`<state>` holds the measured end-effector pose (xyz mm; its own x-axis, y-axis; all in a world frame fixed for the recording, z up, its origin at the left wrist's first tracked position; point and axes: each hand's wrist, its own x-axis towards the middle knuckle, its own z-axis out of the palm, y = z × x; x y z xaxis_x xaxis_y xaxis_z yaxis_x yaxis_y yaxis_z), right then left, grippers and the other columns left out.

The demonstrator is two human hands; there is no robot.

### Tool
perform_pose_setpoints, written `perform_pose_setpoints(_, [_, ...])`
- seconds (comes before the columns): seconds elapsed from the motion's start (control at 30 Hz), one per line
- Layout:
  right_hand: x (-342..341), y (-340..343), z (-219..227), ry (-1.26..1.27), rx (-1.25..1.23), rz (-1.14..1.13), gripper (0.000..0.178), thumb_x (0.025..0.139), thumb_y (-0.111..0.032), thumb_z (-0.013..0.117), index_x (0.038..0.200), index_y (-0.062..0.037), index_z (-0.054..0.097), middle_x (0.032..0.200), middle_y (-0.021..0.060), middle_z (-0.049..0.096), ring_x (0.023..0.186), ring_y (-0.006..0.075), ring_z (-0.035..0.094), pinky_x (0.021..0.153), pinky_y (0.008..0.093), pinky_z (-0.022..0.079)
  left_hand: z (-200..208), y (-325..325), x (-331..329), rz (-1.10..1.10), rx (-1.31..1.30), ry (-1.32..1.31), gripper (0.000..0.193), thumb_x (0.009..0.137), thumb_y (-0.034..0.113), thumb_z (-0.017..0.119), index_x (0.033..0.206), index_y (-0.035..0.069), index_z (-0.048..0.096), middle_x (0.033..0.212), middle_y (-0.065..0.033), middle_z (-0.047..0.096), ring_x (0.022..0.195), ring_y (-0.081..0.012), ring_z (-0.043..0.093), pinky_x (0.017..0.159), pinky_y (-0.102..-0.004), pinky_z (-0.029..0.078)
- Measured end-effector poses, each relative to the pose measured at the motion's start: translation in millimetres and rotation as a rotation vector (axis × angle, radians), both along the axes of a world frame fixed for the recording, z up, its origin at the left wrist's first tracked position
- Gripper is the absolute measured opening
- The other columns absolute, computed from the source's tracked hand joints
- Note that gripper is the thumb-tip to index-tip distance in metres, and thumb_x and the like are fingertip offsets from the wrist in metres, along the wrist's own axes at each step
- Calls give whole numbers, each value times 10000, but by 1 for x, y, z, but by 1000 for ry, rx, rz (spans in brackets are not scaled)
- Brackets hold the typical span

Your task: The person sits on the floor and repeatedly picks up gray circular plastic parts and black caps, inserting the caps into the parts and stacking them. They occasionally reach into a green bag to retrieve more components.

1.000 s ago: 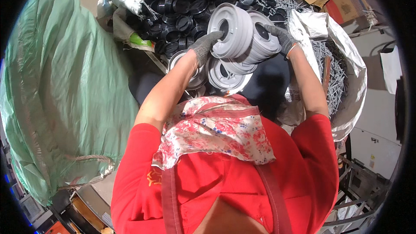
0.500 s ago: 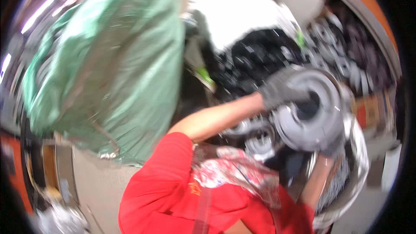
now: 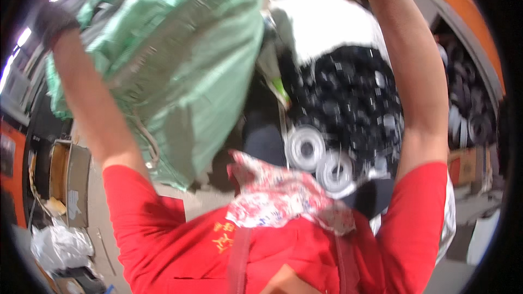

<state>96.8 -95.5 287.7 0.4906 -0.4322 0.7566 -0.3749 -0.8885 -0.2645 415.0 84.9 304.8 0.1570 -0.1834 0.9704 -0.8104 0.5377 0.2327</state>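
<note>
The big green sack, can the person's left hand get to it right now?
Probably yes. The left hand is out by the upper left side of the green sack, and nothing seems to stand between them. It's too blurry to tell whether they touch.

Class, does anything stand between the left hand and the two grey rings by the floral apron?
Yes: in this view, the big green sack lies across the line from the left hand to the grey rings.

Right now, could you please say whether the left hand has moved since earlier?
Yes: the left hand went leftward, from right of the green sack to its left side.
</note>
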Motion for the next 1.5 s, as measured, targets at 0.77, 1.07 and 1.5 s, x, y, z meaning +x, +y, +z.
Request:
perform_pose_setpoints(0.77, [-190, 181, -428, 272, 1521, -576, 802, 561, -177, 793, 1255, 63, 469, 1002, 156, 648, 841, 233, 629, 712, 322, 514, -471, -22, -240, -571, 2037, 111, 588, 611, 403, 744, 1003, -26, 653, 848, -124, 667, 707, -193, 614, 637, -310, 497])
perform_pose_setpoints(1.07, [-193, 185, -365, 67, 649, -579, 596, 628, -170, 762, 1136, -39, 481, 879, 120, 582, 797, 243, 598, 712, 343, 499, -390, -24, -241, -443, 1183, -9, 561, 586, 234, 762, 1046, 6, 537, 936, -182, 623, 884, -315, 623, 789, -370, 494])
perform_pose_setpoints(1.5, [-164, 169, -322, -713, 745, -13, 377, 912, -197, 517, 1237, -7, 501, 1188, 93, 556, 1068, 170, 533, 913, 301, 436, -317, -24, -220, -1610, 1151, 1140, 556, 773, 239, 653, 1253, 34, 462, 1025, -70, 606, 894, -153, 604, 850, -320, 500])
